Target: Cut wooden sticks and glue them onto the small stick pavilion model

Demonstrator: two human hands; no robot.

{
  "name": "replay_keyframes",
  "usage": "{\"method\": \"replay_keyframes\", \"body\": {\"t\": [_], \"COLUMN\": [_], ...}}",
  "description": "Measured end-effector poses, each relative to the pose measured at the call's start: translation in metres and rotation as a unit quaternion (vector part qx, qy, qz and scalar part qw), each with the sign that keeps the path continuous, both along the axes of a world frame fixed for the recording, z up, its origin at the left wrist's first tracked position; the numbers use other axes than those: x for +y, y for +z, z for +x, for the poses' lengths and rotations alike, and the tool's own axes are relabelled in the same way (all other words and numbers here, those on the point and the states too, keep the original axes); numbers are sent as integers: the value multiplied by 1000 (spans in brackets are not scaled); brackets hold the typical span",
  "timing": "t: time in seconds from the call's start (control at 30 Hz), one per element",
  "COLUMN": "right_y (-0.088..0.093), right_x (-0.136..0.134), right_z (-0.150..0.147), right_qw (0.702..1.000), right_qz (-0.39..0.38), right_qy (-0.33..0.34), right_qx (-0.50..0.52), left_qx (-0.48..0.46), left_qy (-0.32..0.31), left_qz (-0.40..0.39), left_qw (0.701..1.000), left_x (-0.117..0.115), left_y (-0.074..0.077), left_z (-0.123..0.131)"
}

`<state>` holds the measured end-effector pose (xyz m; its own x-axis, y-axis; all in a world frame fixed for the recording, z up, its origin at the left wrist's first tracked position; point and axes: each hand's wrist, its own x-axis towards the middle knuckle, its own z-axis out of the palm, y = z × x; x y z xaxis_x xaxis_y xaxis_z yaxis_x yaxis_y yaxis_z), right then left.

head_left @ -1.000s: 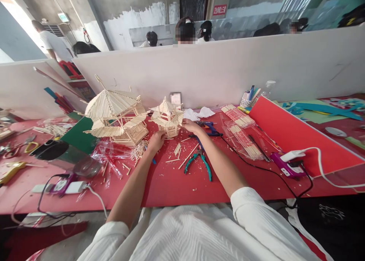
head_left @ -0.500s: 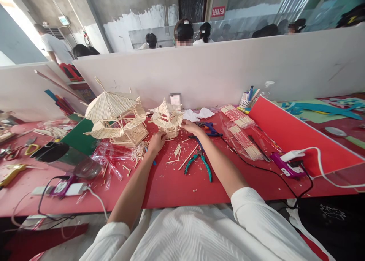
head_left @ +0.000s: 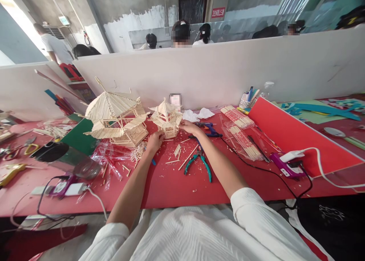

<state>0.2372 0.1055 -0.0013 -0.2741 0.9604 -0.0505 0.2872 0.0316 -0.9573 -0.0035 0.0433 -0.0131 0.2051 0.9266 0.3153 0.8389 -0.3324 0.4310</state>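
Note:
A small pavilion model of wooden sticks [head_left: 167,118] stands on the red table [head_left: 176,181] near the white divider. My left hand [head_left: 154,141] is curled at its lower left corner, fingers closed against its base. My right hand [head_left: 190,127] grips its right side at the roof edge. A larger stick pavilion [head_left: 115,114] stands just to the left. Loose sticks [head_left: 182,154] and teal-handled pliers [head_left: 199,160] lie on the table between my forearms.
Bundles of sticks in plastic [head_left: 242,133] lie right of my hands, with a purple glue gun [head_left: 286,166] and its cables beyond. A raised red board [head_left: 296,135] is at the right. A dark lamp-like object [head_left: 61,156], plastic wrappers and scissors lie left. People sit behind the divider.
My hands and the small model have stayed almost in place; the left hand has edged slightly toward the model's base.

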Motion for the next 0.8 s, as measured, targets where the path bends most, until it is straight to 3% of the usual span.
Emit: {"method": "replay_keyframes", "body": {"t": [0.8], "right_y": [0], "right_x": [8], "right_z": [10], "right_qw": [996], "right_qz": [54], "right_qy": [17], "right_qx": [-65], "left_qx": [7], "left_qy": [15], "left_qz": [-9], "left_qw": [1000], "left_x": [-5], "left_y": [6], "left_z": [1]}}
